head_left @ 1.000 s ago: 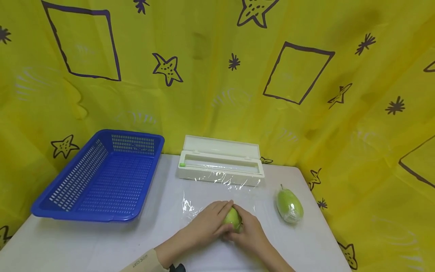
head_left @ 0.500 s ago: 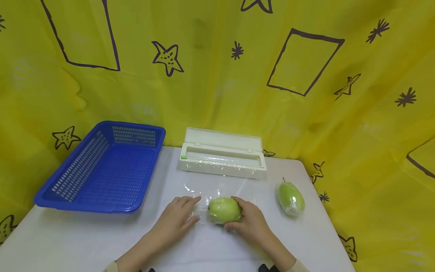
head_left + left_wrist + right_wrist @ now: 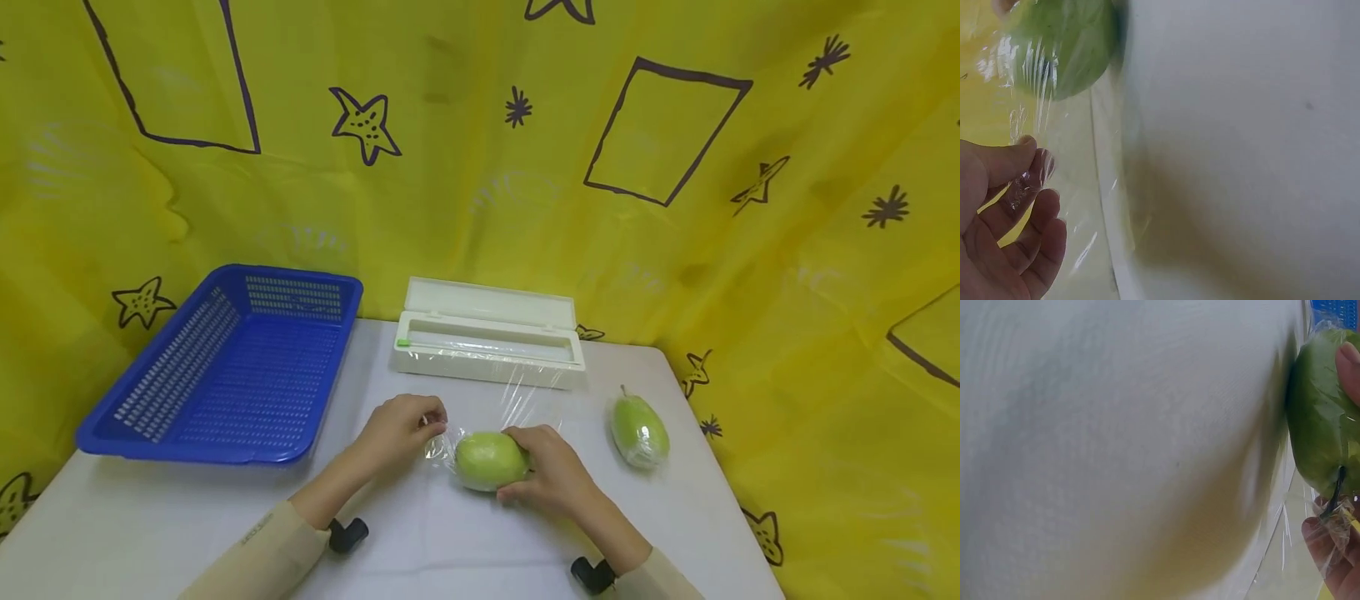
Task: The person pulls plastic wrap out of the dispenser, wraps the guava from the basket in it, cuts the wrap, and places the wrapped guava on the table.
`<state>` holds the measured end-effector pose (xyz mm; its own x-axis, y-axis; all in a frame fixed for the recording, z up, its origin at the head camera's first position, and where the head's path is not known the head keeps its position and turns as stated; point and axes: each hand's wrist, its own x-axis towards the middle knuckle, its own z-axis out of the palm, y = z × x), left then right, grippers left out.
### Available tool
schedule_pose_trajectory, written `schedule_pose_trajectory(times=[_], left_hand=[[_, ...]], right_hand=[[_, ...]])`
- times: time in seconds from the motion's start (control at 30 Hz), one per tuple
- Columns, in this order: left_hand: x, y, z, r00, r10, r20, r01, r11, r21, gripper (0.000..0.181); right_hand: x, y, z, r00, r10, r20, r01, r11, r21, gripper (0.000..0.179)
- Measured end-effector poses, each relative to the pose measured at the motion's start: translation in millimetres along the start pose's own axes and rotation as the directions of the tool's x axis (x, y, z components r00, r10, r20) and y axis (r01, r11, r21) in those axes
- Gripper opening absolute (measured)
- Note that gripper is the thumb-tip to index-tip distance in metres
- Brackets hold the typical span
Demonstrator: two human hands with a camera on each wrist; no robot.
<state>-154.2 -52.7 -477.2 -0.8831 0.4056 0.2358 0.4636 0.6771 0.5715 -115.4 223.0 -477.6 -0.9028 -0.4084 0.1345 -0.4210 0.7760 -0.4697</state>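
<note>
A green pear (image 3: 489, 461) lies on its side on the white table, partly covered in clear plastic wrap (image 3: 1038, 69). My right hand (image 3: 552, 468) grips the pear at its stem end, thumb on the near side. In the right wrist view the dark stem (image 3: 1337, 487) pokes out by the fingers, with crumpled wrap around it. My left hand (image 3: 405, 429) pinches a gathered end of the wrap to the left of the pear. The left wrist view shows thumb and forefinger on that film, which stretches up to the pear (image 3: 1069, 47).
Behind the hands stands a white cling-film box (image 3: 487, 358), its lid up and a roll inside; film runs from it toward the pear. A second wrapped pear (image 3: 639, 431) lies at the right. A blue plastic basket (image 3: 225, 392) sits at the left, before a yellow curtain (image 3: 450, 208).
Both hands were together around the pear. The left hand then moved off to the left and now pinches the wrap's end. The right hand has kept hold of the pear.
</note>
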Motion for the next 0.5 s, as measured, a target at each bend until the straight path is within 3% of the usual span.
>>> schedule_pose_trajectory(times=[0.17, 0.3, 0.4, 0.5], left_hand=[[13.9, 1.8, 10.7, 0.998, 0.054, 0.025, -0.055, 0.997, 0.057, 0.009], [15.9, 5.1, 16.0, 0.996, 0.081, 0.032, -0.084, 0.993, 0.086, 0.013], [12.6, -0.8, 6.8, 0.988, 0.094, 0.121, -0.09, 0.995, -0.032, 0.01], [3.6, -11.4, -17.1, 0.972, 0.117, 0.206, -0.072, 0.974, -0.213, 0.022]], right_hand=[[7.8, -3.6, -1.5, 0.999, -0.052, 0.015, 0.052, 0.999, -0.007, 0.081], [10.1, -4.5, -1.0, 0.998, -0.049, 0.04, 0.05, 0.998, -0.03, 0.08], [10.0, -5.1, -0.4, 0.998, -0.022, 0.06, 0.024, 0.999, -0.044, 0.08], [10.1, -7.0, 0.6, 0.998, 0.007, 0.069, -0.003, 0.999, -0.049, 0.081]])
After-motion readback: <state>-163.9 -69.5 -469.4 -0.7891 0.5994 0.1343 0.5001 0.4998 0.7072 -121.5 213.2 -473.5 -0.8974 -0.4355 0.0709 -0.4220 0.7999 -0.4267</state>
